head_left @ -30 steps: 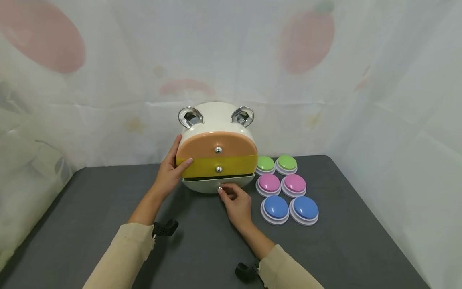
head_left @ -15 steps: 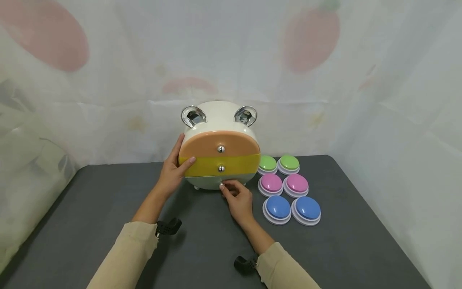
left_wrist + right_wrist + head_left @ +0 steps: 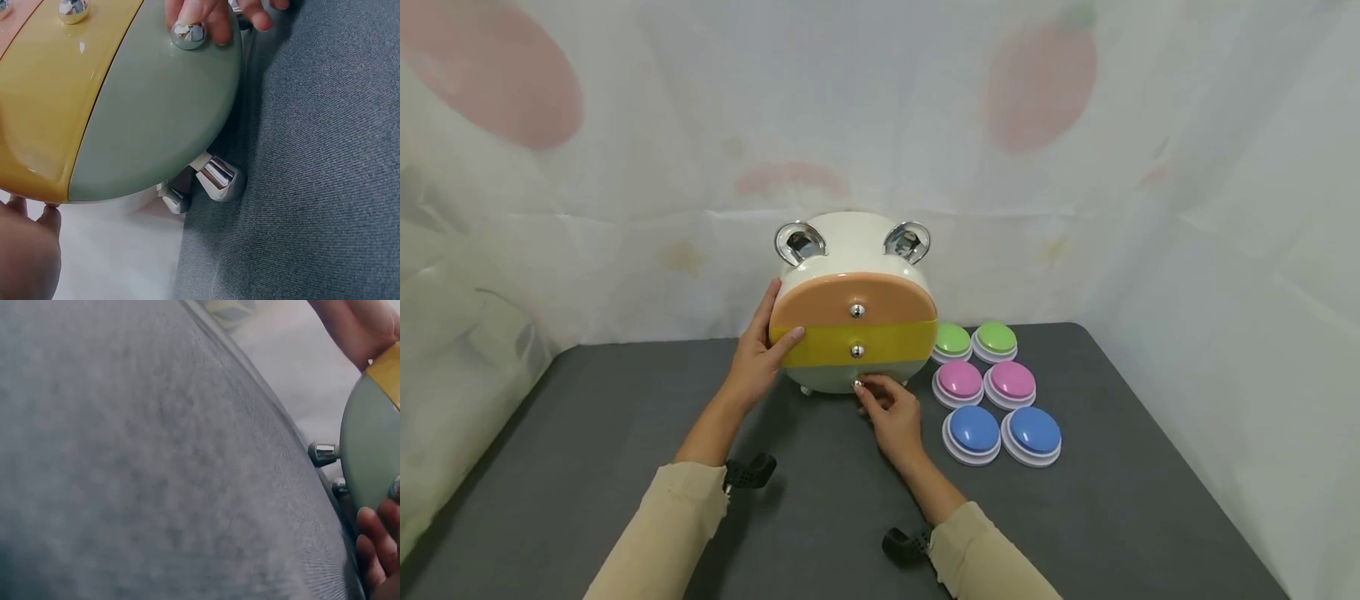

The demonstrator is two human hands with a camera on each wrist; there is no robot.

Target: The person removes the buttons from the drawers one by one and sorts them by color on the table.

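A cream animal-shaped drawer box (image 3: 853,242) with chrome ears stands on the dark table (image 3: 625,433). Its front has an orange drawer (image 3: 850,298), a yellow drawer (image 3: 880,343) and a pale green bottom drawer (image 3: 827,377) (image 3: 156,119), all flush with the body. My right hand (image 3: 891,415) pinches the bottom drawer's chrome knob (image 3: 857,384) (image 3: 187,34). My left hand (image 3: 757,358) rests flat against the box's left side, its thumb on the yellow drawer's edge. The box's chrome feet (image 3: 215,178) (image 3: 322,452) stand on the table.
Right of the box lie several dome buttons in pairs: green (image 3: 997,338), pink (image 3: 1011,382) and blue (image 3: 1034,433). A printed white sheet (image 3: 1075,167) hangs behind and at both sides. Black wrist mounts (image 3: 748,472) show at both sleeves.
The bottom drawer, pulled out a little a second ago, has slid back in flush, with my right hand on its knob. My left hand has stayed on the box's side.
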